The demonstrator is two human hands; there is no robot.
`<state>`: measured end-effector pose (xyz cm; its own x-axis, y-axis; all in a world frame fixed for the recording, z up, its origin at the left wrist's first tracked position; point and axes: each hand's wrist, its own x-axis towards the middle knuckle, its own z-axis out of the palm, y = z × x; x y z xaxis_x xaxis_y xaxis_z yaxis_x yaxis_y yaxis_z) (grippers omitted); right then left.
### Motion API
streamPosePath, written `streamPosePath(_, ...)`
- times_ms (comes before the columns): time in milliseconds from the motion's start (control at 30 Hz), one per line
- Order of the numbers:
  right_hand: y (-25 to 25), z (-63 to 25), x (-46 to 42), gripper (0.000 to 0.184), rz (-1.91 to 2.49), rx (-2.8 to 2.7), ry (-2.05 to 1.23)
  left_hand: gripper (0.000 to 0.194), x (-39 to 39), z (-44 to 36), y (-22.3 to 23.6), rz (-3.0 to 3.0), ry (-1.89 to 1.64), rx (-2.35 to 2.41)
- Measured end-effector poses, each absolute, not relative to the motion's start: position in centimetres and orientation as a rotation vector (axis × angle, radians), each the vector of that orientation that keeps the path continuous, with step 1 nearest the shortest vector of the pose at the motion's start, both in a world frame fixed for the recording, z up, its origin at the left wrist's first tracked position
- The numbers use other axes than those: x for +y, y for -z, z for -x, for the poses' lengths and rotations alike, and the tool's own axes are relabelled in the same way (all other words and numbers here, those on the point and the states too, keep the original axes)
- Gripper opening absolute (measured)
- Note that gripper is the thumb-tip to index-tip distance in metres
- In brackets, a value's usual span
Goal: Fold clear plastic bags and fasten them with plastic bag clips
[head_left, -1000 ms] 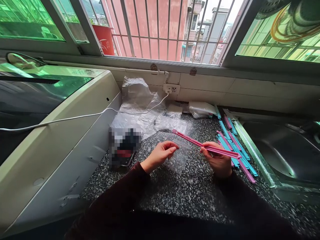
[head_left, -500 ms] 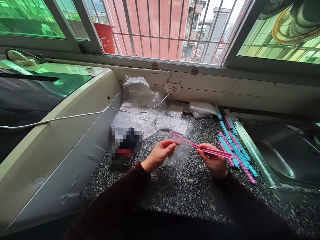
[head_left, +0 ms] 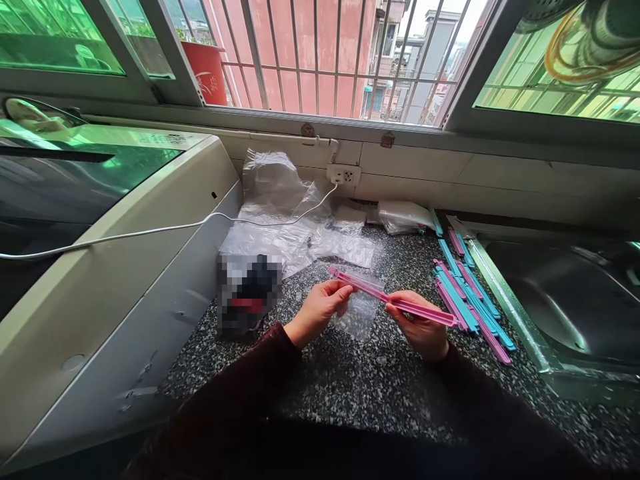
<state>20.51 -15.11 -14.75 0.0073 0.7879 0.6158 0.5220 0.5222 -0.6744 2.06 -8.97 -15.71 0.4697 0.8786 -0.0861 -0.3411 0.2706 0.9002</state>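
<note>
A long pink bag-sealing clip lies slantwise between my hands, opened out. My right hand is closed around it near its middle. A small clear plastic bag hangs below the clip's left half, its upper edge lying along that part. My left hand pinches the bag's edge just beside the clip; the fingertips partly hide the contact. Right of my right hand lies a loose pile of pink and blue clips on the speckled counter.
Clear plastic bags are heaped at the back left, with another stack by the wall. A white cable runs to the socket. A metal sink borders the right, a pale appliance the left. A blurred dark object stands near my left hand.
The pink clip and my right hand have shifted slightly left. The clip's left half now reaches past my left fingertips, along the bag's upper edge.
</note>
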Motion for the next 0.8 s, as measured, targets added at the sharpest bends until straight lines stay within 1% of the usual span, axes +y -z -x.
streamPosePath(433,14.58,-20.48,-15.10,0.009,1.110,-1.718,-0.253,0.039,-8.98,-2.11,15.89,-0.944,-0.914,0.686)
streamPosePath(567,14.61,-20.47,-15.10,0.009,1.092,-1.722,-0.253,0.036,-9.05,-2.04,15.93,-0.951,-0.939,0.677)
streamPosePath(800,14.77,-20.42,-14.99,0.017,1.043,-1.713,-0.220,0.033,-9.20,-1.97,15.79,-0.947,-0.967,0.695)
